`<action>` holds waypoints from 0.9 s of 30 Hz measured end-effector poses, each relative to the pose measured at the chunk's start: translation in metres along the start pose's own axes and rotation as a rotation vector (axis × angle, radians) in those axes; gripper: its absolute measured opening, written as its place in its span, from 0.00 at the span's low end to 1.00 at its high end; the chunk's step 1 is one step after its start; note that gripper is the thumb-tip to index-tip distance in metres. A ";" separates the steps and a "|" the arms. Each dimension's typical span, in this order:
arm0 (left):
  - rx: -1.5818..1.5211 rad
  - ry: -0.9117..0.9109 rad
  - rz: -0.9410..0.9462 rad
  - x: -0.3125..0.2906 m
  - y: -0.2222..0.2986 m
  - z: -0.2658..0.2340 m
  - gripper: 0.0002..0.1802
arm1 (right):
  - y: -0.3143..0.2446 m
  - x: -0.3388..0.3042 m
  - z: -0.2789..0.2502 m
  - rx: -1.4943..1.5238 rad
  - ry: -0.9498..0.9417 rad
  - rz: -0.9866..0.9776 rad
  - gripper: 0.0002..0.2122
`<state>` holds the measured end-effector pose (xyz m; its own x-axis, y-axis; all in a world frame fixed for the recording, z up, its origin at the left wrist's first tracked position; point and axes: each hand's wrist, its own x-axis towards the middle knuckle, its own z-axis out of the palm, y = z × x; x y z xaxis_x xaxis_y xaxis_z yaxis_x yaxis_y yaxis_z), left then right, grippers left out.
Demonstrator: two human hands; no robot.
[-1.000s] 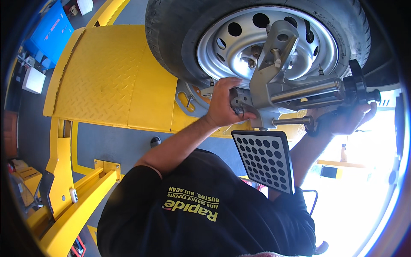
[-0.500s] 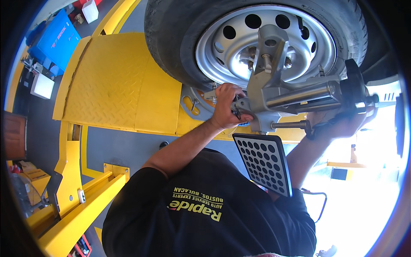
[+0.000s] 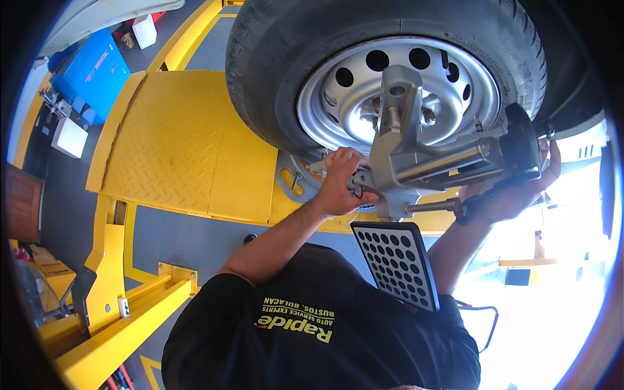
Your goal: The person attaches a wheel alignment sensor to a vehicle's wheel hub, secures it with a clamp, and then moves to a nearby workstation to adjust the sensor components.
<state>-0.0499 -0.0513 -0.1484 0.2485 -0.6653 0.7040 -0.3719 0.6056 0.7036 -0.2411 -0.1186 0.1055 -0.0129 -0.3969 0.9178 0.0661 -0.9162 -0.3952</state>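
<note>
A grey metal wheel clamp [image 3: 389,153] stands against the silver steel rim of a car wheel [image 3: 312,84]. From its lower end hangs a flat target board [image 3: 395,265], white with rows of black dots. My left hand [image 3: 344,185] is closed round the left side of the clamp, thumb underneath. At the clamp's right end, my right hand [image 3: 520,192] cups the part below the black round piece [image 3: 522,143]. One right finger stretches up beside a small metal tip; the other fingers are partly hidden behind the clamp.
The wheel stands by a yellow lift platform [image 3: 172,143] with a patterned plate. A round slotted metal plate [image 3: 286,175] lies below the tyre. Yellow lift beams [image 3: 130,325] run at lower left. A blue cabinet [image 3: 94,75] and white box [image 3: 69,138] stand far left.
The wheel and clamp sit slightly lower in view. My right hand has shifted, and one finger now points up beside the clamp's right end. The left hand keeps its grip.
</note>
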 end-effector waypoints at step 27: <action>0.016 -0.065 -0.044 -0.002 -0.006 -0.001 0.41 | 0.005 0.007 -0.031 -0.604 -0.168 0.121 0.25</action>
<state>-0.0474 -0.0532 -0.1536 0.2066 -0.7185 0.6642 -0.3765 0.5682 0.7317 -0.2713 -0.1279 0.1085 0.1190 -0.5303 0.8394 -0.5177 -0.7545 -0.4033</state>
